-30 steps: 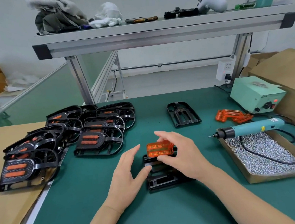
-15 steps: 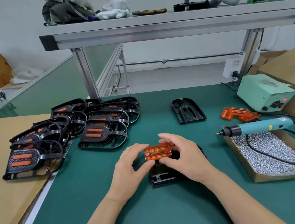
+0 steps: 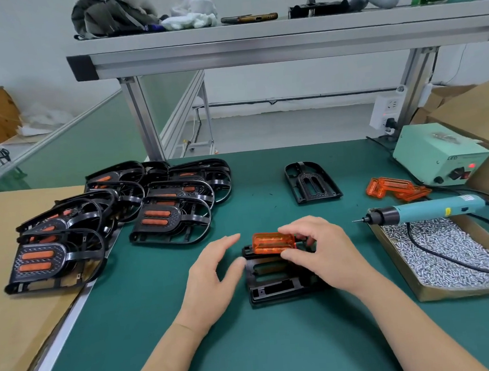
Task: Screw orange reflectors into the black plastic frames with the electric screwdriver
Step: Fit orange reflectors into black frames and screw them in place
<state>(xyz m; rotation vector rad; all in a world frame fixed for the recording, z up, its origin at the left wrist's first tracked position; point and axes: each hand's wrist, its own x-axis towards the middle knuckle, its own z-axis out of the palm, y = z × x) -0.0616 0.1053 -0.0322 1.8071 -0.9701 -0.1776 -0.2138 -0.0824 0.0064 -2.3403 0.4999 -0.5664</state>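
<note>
A black plastic frame (image 3: 275, 283) lies flat on the green mat in front of me. My right hand (image 3: 326, 252) pinches an orange reflector (image 3: 272, 243) over the frame's far end. My left hand (image 3: 213, 277) rests just left of the frame, fingers relaxed, thumb touching its left edge. The teal electric screwdriver (image 3: 425, 210) lies across the far edge of the screw tray (image 3: 418, 291) at the right, tip pointing left, untouched. Another bare black frame (image 3: 311, 184) lies further back. Two spare orange reflectors (image 3: 394, 188) sit near the power box.
Several frames fitted with reflectors (image 3: 169, 215) are piled at the left, some on brown cardboard (image 3: 13, 324). A green power box (image 3: 438, 153) and cardboard boxes (image 3: 482, 114) stand at the right. The tray holds loose screws and the screwdriver cable. An aluminium shelf (image 3: 284, 45) spans overhead.
My left hand let go of the reflector and drew back to the frame's left edge. My right hand keeps the reflector, now lower over the frame's far end.
</note>
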